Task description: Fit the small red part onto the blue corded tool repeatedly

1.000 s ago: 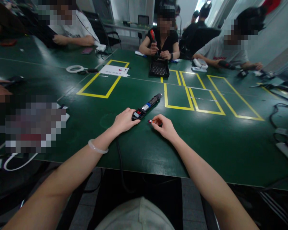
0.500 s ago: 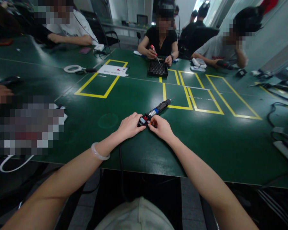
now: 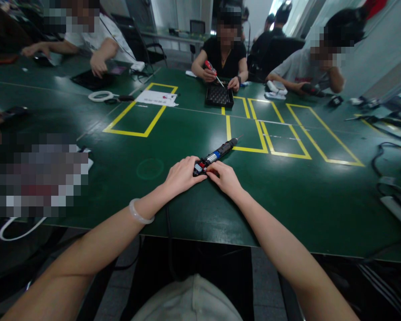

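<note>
An electric screwdriver (image 3: pixel 214 156) lies aslant on the green table, its inner parts bare: a silver and blue cylinder, red pieces and a pale block near the close end. Its thin bit points away to the right. My left hand (image 3: pixel 183 174) closes round the near end, thumb along the lower side. At that same end, my right hand (image 3: pixel 224 177) has thumb and forefinger pinched together against the right side. Whatever sits between those fingertips is too small and covered to make out.
Yellow tape frames mark the green table (image 3: pixel 194 209). Across it a person works with a red screwdriver (image 3: pixel 210 67) over a black tray (image 3: pixel 219 97). A paper sheet (image 3: pixel 155 98) and a white ring-shaped thing (image 3: pixel 100 96) lie left; cables (image 3: pixel 384 156) run along the right.
My right fingers have shifted slightly against the screwdriver's near end, and my left thumb reaches a little further right. At upper left, a person's hands have spread apart over dark flat things.
</note>
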The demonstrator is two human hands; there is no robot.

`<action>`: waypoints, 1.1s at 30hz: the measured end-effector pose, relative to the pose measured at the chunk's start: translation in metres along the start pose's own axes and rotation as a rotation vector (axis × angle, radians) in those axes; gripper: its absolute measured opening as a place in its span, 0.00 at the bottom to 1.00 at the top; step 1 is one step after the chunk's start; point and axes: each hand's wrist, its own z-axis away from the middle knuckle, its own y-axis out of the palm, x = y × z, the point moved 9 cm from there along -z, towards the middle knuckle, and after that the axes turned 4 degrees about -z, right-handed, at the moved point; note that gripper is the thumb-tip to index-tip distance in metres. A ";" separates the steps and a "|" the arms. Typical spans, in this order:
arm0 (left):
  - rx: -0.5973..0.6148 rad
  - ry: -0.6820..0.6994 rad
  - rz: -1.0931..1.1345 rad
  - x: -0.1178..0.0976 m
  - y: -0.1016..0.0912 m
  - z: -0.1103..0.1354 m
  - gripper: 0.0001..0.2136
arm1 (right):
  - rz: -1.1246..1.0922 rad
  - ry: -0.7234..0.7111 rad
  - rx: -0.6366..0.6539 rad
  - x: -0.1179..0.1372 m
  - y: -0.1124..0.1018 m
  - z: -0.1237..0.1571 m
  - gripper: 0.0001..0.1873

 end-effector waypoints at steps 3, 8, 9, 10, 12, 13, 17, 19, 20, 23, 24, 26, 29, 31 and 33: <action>-0.029 -0.022 0.002 0.001 0.000 -0.002 0.22 | -0.003 -0.016 -0.007 0.001 -0.001 0.000 0.04; -0.050 -0.042 -0.050 -0.002 -0.004 -0.004 0.22 | -0.014 -0.009 0.012 0.003 -0.003 0.001 0.07; -0.049 -0.051 -0.054 -0.002 -0.005 -0.004 0.22 | -0.020 -0.006 0.013 0.004 -0.004 0.001 0.07; -0.044 -0.061 -0.055 -0.002 -0.006 -0.005 0.22 | -0.029 -0.003 0.013 0.004 -0.005 0.001 0.07; -0.027 -0.071 -0.052 -0.001 -0.006 -0.006 0.21 | -0.052 0.002 0.011 0.006 -0.006 0.002 0.07; -0.020 -0.071 -0.052 0.000 -0.006 -0.007 0.21 | -0.066 0.004 0.008 0.006 -0.007 0.002 0.07; -0.006 -0.050 -0.070 0.008 -0.005 -0.011 0.19 | -0.096 0.008 -0.020 0.005 -0.012 0.003 0.07; -0.011 -0.041 -0.079 0.017 -0.004 -0.014 0.19 | -0.084 0.010 -0.033 0.002 -0.014 0.004 0.07; -0.014 -0.042 -0.082 0.024 -0.005 -0.015 0.20 | -0.076 0.013 -0.036 0.000 -0.015 0.004 0.07; -0.021 -0.083 -0.083 0.050 -0.008 -0.020 0.21 | -0.072 0.027 -0.039 -0.006 -0.016 0.004 0.07; -0.022 -0.110 -0.083 0.060 -0.010 -0.021 0.21 | -0.075 0.031 -0.038 -0.008 -0.016 0.004 0.07; -0.025 -0.183 -0.087 0.084 -0.016 -0.023 0.22 | -0.076 0.040 -0.030 -0.010 -0.016 0.004 0.07; -0.026 -0.319 -0.102 0.122 -0.028 -0.021 0.25 | -0.069 0.051 -0.014 -0.012 -0.014 0.004 0.07; -0.018 -0.401 -0.114 0.147 -0.034 -0.017 0.26 | -0.073 0.047 -0.010 -0.011 -0.014 0.004 0.07; -0.012 -0.471 -0.126 0.169 -0.040 -0.013 0.27 | -0.079 0.042 -0.007 -0.010 -0.013 0.003 0.08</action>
